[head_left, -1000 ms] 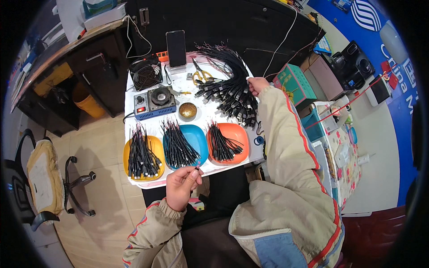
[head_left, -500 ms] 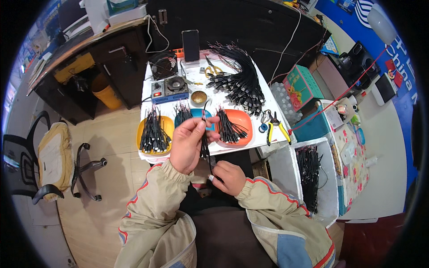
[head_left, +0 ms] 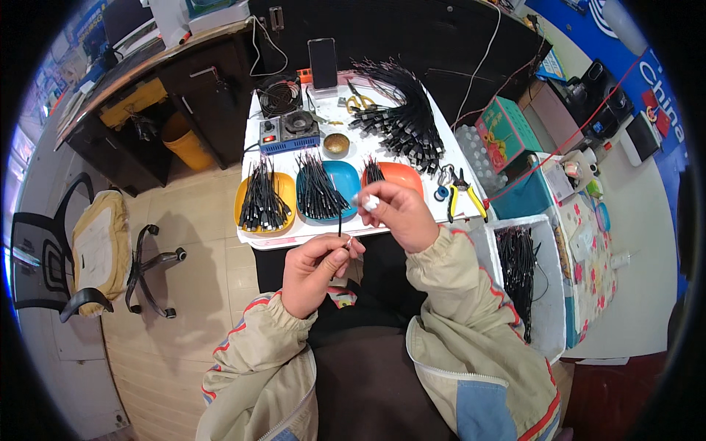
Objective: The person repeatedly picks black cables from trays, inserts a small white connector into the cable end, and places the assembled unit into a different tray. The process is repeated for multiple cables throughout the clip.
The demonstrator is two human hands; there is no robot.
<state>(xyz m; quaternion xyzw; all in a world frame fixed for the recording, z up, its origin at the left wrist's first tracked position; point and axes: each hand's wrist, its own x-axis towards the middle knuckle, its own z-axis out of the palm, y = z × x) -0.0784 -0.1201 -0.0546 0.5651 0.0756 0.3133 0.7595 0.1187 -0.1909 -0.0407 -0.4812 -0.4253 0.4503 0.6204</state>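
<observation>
Near the table's front edge, my left hand (head_left: 318, 270) is closed, pinching a thin black cable (head_left: 340, 226) that stands up from the fingertips. My right hand (head_left: 406, 217) is raised in front of the orange tray (head_left: 401, 173), fingers drawn together. White wrapping (head_left: 371, 202) shows on one of its fingers, with a blurred pale bit at the tip; what the fingers hold is not clear. Bundles of short black cables lie in the yellow tray (head_left: 287, 187) and the blue tray (head_left: 346, 170). Cables in the orange tray are partly hidden by my right hand.
A large bundle of black cables (head_left: 404, 121) lies at the table's back right, near yellow-handled wire strippers (head_left: 463, 192). A blue heating device (head_left: 290, 140), small bowl (head_left: 336, 144) and upright phone (head_left: 322, 65) stand behind the trays. A white foam box (head_left: 550, 294) holds more cables.
My left hand has lowered toward me with a black cable. My right hand has risen from near my lap to the orange tray. The view has shifted slightly.
</observation>
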